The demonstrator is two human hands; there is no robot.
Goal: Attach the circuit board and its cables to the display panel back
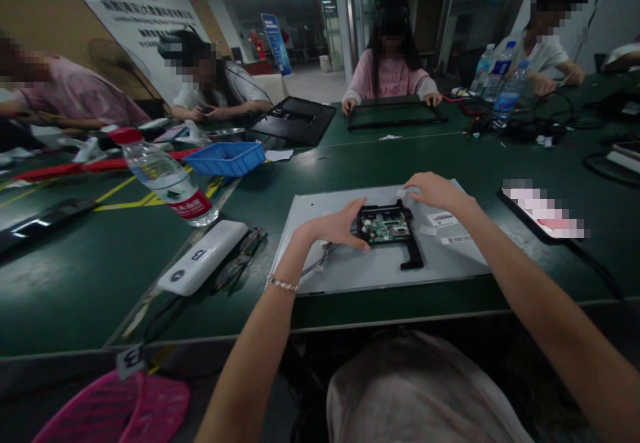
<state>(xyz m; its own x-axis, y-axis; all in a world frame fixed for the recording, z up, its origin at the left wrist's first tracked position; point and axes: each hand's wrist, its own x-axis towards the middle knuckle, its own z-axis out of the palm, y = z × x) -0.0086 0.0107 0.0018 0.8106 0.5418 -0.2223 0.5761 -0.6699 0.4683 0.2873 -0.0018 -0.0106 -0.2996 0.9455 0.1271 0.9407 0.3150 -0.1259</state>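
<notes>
A grey metal panel (360, 266) lies flat on the green table in front of me. On it sits a black bracket (413, 256) that holds a green circuit board (386, 227). My left hand (335, 227) rests on the panel with its fingers stretched against the board's left edge. My right hand (434, 191) lies curled over the far right corner of the bracket, fingertips pinched near a small white tab (403, 192). Loose wires (320, 263) run out from under my left hand. White labels (443, 219) are stuck on the panel to the right.
A water bottle (167, 179) lies on its side at left, near a white power bank (204, 256) and glasses (241, 263). A blue tray (227, 158) sits behind. A phone (543, 213) lies at right. Other people work at the far side with black frames (395, 113).
</notes>
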